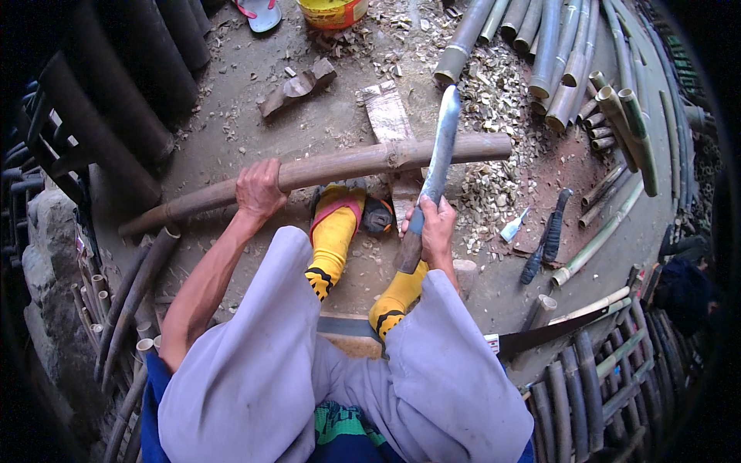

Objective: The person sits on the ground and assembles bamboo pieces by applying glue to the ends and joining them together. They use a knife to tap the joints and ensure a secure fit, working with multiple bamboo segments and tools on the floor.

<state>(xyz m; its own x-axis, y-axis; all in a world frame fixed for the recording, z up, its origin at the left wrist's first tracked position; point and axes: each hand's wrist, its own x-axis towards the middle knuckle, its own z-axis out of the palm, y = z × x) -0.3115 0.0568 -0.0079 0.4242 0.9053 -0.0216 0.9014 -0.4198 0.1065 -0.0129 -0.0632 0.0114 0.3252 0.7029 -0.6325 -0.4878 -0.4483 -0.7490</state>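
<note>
Ideally, left hand [261,190] (fingers curled round pole [332,170], ten o'clock) should brace; right hand [435,224] (fingers wrapped about knife [440,154], three o'clock) should cut clear.

The bamboo pole [332,170] has matt brown skin, mostly smooth, with a rougher node ring toward twelve o'clock. At one o'clock, the knife blade [443,139] is glossy, bright metal; its handle [409,252], near the centre, looks like dull wood. Trousers [247,370] at six o'clock are matt cloth, the socks [334,239] soft knit. The bucket [333,14] at twelve is shiny plastic, the rock [50,262] at nine rough stone, the saw blade [552,332] at four dark metal.
</note>
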